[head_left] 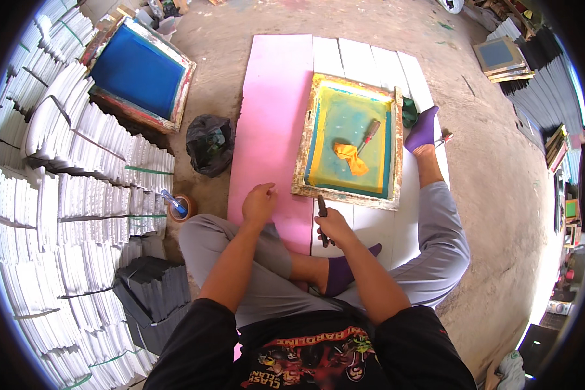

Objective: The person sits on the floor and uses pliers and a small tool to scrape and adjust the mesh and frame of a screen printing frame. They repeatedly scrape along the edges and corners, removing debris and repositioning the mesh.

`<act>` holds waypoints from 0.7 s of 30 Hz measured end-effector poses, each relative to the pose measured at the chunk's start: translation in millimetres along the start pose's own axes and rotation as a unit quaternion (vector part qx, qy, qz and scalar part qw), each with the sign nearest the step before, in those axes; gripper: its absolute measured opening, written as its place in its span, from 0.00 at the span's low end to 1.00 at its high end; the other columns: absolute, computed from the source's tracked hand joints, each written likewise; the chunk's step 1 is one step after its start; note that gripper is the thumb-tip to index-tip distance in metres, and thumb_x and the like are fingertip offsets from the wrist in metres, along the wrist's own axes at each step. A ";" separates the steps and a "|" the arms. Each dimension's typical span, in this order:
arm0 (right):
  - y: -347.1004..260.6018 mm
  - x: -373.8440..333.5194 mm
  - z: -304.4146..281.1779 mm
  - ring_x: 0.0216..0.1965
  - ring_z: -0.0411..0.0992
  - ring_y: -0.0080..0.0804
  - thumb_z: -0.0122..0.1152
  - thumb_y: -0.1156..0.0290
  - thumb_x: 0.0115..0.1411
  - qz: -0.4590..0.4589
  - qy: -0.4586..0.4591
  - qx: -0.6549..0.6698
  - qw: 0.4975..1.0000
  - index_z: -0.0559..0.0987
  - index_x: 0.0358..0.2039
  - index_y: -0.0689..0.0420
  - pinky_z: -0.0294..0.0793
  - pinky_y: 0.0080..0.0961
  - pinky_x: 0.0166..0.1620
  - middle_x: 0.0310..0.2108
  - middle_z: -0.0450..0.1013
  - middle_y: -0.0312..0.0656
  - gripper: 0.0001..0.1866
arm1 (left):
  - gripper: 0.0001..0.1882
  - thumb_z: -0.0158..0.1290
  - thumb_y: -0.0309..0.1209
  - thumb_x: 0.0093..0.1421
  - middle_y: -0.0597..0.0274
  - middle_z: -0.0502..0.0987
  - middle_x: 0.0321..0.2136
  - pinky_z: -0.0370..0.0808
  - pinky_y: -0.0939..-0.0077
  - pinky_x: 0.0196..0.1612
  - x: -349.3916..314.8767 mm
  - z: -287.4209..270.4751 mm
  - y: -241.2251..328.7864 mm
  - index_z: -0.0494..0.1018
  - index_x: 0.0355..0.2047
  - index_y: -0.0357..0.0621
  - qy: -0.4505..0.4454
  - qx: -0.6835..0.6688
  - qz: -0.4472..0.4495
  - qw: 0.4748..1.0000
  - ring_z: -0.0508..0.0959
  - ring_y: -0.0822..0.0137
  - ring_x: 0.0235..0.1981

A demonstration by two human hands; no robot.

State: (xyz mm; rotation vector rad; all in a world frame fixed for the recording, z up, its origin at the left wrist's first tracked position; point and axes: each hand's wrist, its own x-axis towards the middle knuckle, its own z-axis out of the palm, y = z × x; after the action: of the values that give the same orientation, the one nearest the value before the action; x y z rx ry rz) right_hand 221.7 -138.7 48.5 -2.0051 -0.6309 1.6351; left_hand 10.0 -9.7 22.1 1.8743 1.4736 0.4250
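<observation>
In front of me lies a wooden screen-printing frame (pixel 346 195), its mesh (pixel 335 123) stained yellow, green and blue. On the mesh rest a screwdriver (pixel 370 133) with a red and black handle and a crumpled orange cloth (pixel 352 160). Just below the frame's near edge, my right hand (pixel 333 226) is closed around a slim dark hand tool (pixel 322 207), whose upper end points at the frame; its exact kind is unclear. To the left, my left hand (pixel 260 203) hovers over a pink board (pixel 266 130), fingers loosely bent and holding nothing visible.
Tied stacks of white sheets (pixel 78 201) line the left side, with a blue screen frame (pixel 140 71) beyond them. A black plastic bag (pixel 209 146) and a tape roll (pixel 181 208) sit beside the boards. My purple-socked foot (pixel 422 130) is right of the frame.
</observation>
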 end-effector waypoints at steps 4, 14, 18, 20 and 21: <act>2.1 1.3 -19.2 0.19 0.76 0.34 0.58 0.67 0.66 0.021 0.037 -0.032 0.999 0.72 0.39 0.64 0.68 0.35 0.15 0.23 0.73 0.43 0.12 | 0.19 0.57 0.39 0.66 0.51 0.83 0.47 0.78 0.57 0.51 -7.1 15.7 11.8 0.81 0.53 0.43 -0.034 0.012 0.082 0.996 0.83 0.50 0.47; -16.3 13.8 -21.3 0.18 0.75 0.40 0.54 0.73 0.62 0.052 0.049 -0.072 0.995 0.70 0.34 0.70 0.72 0.41 0.15 0.22 0.71 0.49 0.10 | 0.20 0.58 0.39 0.65 0.50 0.82 0.48 0.78 0.55 0.51 -4.3 25.8 4.4 0.79 0.54 0.44 -0.065 0.022 0.111 0.991 0.82 0.48 0.49; -26.5 9.5 -19.1 0.18 0.76 0.41 0.51 0.76 0.60 0.066 0.055 -0.083 0.993 0.70 0.34 0.72 0.73 0.41 0.15 0.23 0.74 0.51 0.09 | 0.20 0.58 0.38 0.64 0.50 0.82 0.48 0.78 0.55 0.51 -4.3 23.3 11.0 0.80 0.53 0.44 -0.070 0.013 0.101 0.992 0.82 0.48 0.48; -26.1 8.9 -15.4 0.18 0.76 0.41 0.49 0.78 0.59 0.062 0.055 -0.111 0.990 0.71 0.35 0.72 0.74 0.41 0.16 0.22 0.75 0.52 0.08 | 0.20 0.58 0.38 0.64 0.50 0.83 0.47 0.78 0.55 0.51 -3.6 22.8 11.5 0.80 0.53 0.44 -0.078 0.008 0.097 0.992 0.82 0.48 0.48; -26.1 7.8 -13.5 0.17 0.76 0.41 0.49 0.78 0.59 0.051 0.077 -0.125 0.988 0.71 0.36 0.72 0.74 0.41 0.16 0.22 0.75 0.52 0.09 | 0.20 0.58 0.38 0.64 0.50 0.83 0.47 0.78 0.55 0.51 -3.1 23.0 12.2 0.80 0.53 0.44 -0.081 0.005 0.095 0.992 0.82 0.48 0.48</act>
State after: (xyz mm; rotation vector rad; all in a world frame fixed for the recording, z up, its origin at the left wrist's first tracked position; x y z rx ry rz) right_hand 235.0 -114.5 61.2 -2.3536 -0.7150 1.4993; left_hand 32.5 -21.3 15.0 2.0160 1.1975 0.3447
